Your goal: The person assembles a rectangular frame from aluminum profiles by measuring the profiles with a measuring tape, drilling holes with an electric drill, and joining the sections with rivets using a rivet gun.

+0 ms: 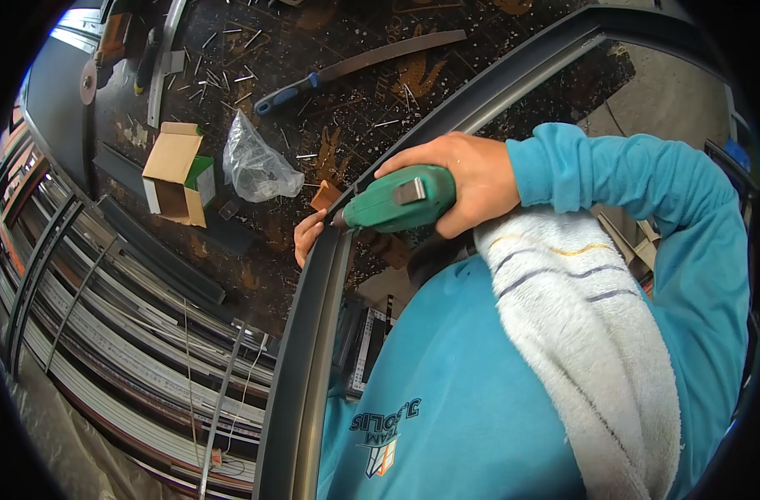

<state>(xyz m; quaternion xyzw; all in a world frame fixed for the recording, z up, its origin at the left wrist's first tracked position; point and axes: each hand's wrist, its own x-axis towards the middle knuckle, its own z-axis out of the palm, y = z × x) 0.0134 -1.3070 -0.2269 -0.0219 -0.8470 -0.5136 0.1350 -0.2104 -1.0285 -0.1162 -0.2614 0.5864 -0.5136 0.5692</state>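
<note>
Head view, seen from my remote station: my right hand (480,179) is closed around the body of a green power tool (405,200), its dark nose pointing left at the upper face of a dark metal frame (295,333). The tool is at the bend in the near side of this frame, which runs from the lower center of the view to the upper right. My left hand (308,237) is at the frame's outer edge, just beside the tool's nose, fingers bent; the palm is hidden, so I cannot tell how firmly it grips. An orange block (324,196) lies near these fingertips. On the dark worktable (272,296), beyond the frame, are a crumpled clear plastic bag (259,162), an open cardboard box (173,171) to its left, and a long flat tool with a blue handle (338,71); thin metal pins (216,79) and pale chips are scattered around them. Long metal profiles (147,333) lie at lower left. A white striped towel (580,333) hangs over the teal shirt (430,350).
</note>
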